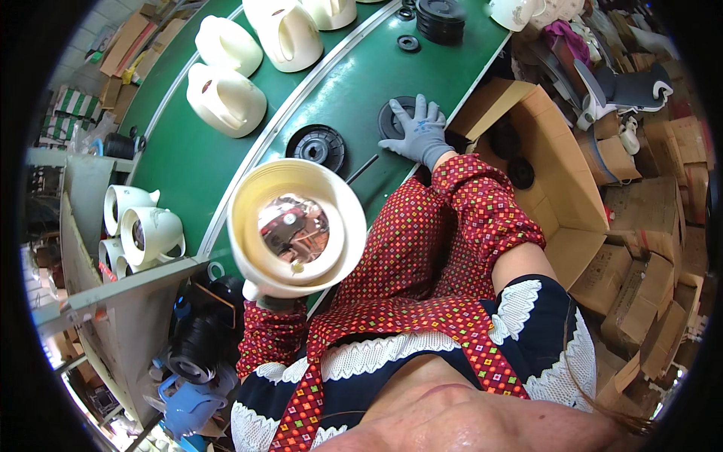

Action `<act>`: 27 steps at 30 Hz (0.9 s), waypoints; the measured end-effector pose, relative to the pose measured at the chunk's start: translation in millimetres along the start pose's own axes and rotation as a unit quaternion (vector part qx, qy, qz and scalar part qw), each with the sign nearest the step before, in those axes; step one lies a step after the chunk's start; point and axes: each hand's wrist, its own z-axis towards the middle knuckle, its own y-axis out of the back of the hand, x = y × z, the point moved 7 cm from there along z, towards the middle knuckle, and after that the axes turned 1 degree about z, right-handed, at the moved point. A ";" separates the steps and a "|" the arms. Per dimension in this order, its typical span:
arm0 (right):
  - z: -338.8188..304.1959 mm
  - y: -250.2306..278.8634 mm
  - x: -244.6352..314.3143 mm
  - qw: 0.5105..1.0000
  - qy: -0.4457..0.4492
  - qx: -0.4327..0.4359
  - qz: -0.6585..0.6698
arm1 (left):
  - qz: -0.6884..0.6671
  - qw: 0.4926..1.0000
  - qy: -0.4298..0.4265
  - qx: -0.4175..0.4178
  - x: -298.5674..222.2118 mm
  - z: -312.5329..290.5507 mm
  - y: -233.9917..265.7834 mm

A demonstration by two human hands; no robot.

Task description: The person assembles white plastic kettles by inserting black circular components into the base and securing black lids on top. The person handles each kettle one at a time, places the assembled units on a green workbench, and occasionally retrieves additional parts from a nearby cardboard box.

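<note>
A cream vacuum jug body (239, 218) is raised close to me, its round open end facing up. Inside it shows a shiny silvered liner (294, 230). My left hand (282, 304) holds the jug from below; only a bit of dark glove shows beneath the rim, and its fingers are hidden. In a grey glove, my right hand (422, 134) rests on a flat black plastic disc (390, 124) near the bench edge, its fingers and thumb spread over it. Left of that disc lies a second, ribbed black disc (316, 148) with a central hub.
Several cream jugs (226, 98) stand on the green bench (173, 162) beyond a metal rail. Stacked black discs (440, 19) and a small black ring (408, 43) lie farther back. An open cardboard box (565, 166) with black parts stands right. More jugs (154, 233) are at left.
</note>
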 end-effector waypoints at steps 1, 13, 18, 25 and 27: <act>0.5 0.7 -5.1 1.000 -0.007 0.020 -0.010 | 0.002 1.000 -0.001 0.010 -1.2 1.8 -2.1; -186.1 152.1 23.5 0.782 0.224 -0.093 0.574 | 0.037 0.988 0.004 0.149 6.3 15.6 -70.8; -232.4 146.3 13.7 0.786 0.176 -0.096 0.584 | 0.058 0.977 0.015 0.205 12.0 20.9 -103.8; -249.8 148.2 1.7 0.706 0.167 -0.096 0.682 | 0.128 0.971 -0.056 0.196 10.1 30.0 -116.5; -245.7 140.2 -2.2 0.656 0.148 -0.074 0.736 | 0.246 0.939 -0.190 0.144 -6.0 41.8 -111.5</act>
